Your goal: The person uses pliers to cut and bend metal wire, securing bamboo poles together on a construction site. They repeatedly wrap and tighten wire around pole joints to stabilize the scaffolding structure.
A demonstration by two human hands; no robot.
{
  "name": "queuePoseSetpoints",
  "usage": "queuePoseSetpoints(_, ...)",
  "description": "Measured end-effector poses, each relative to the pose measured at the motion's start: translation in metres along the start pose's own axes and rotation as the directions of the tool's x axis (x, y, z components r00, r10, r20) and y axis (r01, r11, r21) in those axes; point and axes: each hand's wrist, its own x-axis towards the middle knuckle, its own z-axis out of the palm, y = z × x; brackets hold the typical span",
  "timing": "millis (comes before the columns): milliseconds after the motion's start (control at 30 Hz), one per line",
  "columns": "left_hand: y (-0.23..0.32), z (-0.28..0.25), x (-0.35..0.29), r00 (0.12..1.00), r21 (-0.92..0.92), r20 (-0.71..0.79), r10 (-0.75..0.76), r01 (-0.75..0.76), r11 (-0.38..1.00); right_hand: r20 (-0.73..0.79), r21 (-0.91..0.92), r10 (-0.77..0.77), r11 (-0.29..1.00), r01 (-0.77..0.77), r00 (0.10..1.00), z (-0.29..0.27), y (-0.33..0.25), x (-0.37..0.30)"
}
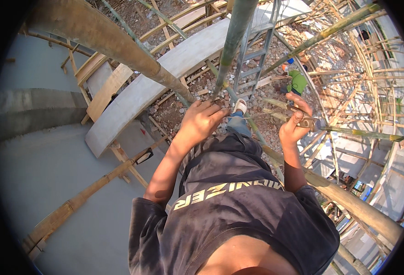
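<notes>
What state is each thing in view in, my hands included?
Left hand: fingers bent, palm hidden.
Right hand: closed on a small brown metal hand tool.
That tool: held, exact type unclear.
Grey-green straight ladder: set up, visible rungs unoccupied.
Dark short-sleeved cloth T-shirt: worn, creased.
White low shoe: worn.
Green cloth top on another person: worn.

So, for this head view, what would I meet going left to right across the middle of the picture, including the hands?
Grey concrete band → tan wooden board → left hand → white shoe → right hand → green bamboo pole at far right.
</notes>
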Motion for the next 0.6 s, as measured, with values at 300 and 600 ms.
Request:
queuePoseSetpoints(300, -0.016, 0.002, -0.018, 0.967, 0.139, -0.009, -0.255, 0.254, 0.957, -0.192, 0.458, 0.622, 0.741, -0.491, 0.759, -0.082, -0.078, 0.082)
queuePoseSetpoints(600, -0.009, -0.013, -0.023, 0.92, 0.07, -0.025, -0.391, 0.392, 0.917, 0.526, 0.256, 0.836, 0.02, -0.966, 0.156, -0.044, -0.047, -0.02)
